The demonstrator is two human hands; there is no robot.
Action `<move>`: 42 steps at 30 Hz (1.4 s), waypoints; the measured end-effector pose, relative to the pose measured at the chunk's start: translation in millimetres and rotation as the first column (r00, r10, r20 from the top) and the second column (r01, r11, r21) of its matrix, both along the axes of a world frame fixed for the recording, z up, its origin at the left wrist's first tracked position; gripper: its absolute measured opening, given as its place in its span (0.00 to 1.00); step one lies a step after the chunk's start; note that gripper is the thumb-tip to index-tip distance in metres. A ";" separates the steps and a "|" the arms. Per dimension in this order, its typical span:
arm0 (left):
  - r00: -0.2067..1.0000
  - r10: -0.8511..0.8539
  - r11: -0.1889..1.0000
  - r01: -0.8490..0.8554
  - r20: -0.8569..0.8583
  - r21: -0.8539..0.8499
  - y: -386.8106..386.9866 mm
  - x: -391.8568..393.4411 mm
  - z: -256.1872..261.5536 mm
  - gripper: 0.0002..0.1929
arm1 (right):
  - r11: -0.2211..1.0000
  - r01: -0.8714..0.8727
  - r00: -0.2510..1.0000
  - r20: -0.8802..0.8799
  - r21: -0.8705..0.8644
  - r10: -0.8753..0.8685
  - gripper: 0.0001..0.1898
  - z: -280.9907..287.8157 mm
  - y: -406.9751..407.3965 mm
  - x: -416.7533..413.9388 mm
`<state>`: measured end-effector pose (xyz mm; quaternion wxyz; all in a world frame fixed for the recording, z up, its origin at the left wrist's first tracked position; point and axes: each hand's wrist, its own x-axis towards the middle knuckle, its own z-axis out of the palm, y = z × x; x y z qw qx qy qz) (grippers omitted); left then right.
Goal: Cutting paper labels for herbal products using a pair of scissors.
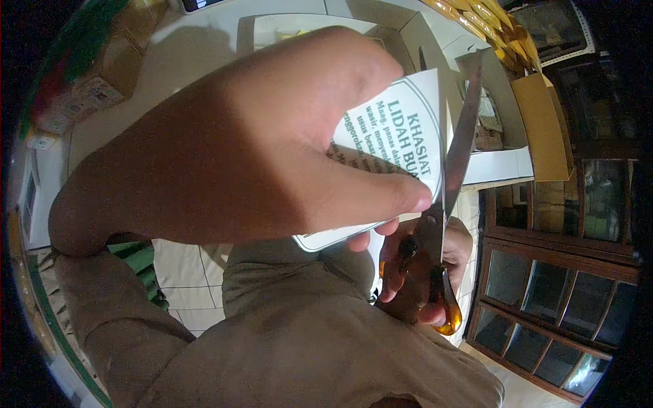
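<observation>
My left hand pinches a white printed paper label between thumb and fingers. Green lettering and a curved green border line show on it; its lower left corner is rounded. In my right hand is a pair of scissors with amber handles, my fingers through the loops. The blades point up and stand apart, right along the label's right edge beside my left thumb tip. Whether the paper lies between the blades I cannot tell. My left hand hides much of the label.
Behind my hands stands an open cardboard box on a white-tiled counter. Yellow glossy packets lie at the upper right, above a brown carton. Cardboard boxes sit at the left. A glass-paned wooden cabinet rises at the right.
</observation>
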<state>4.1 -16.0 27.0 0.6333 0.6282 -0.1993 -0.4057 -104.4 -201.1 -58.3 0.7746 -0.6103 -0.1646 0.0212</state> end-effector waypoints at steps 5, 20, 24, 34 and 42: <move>0.998 -0.058 0.996 0.058 0.003 0.062 1.4 4.7 5.4 0.14 | 1.000 0.008 0.999 -0.031 -0.018 -0.008 0.27 -0.2 -0.6 -0.8; 0.998 -0.058 0.998 0.057 0.040 0.028 3.7 5.4 -1.9 0.13 | 0.996 -0.044 0.991 0.119 -0.076 0.053 0.26 -2.6 -2.6 3.7; 0.991 -0.112 0.993 0.110 -0.078 -0.037 3.6 11.4 -1.1 0.12 | 0.996 -0.059 0.993 0.098 -0.065 0.065 0.27 -5.7 -3.2 5.1; 0.985 -0.165 0.986 0.163 -0.045 -0.038 5.4 17.3 -7.6 0.13 | 0.996 -0.050 0.997 0.048 -0.072 0.054 0.25 0.8 -0.6 2.2; 0.995 -0.097 0.990 0.094 0.030 0.101 7.8 9.7 6.8 0.14 | 0.999 -0.025 0.991 0.132 -0.040 0.030 0.23 -1.9 0.8 3.2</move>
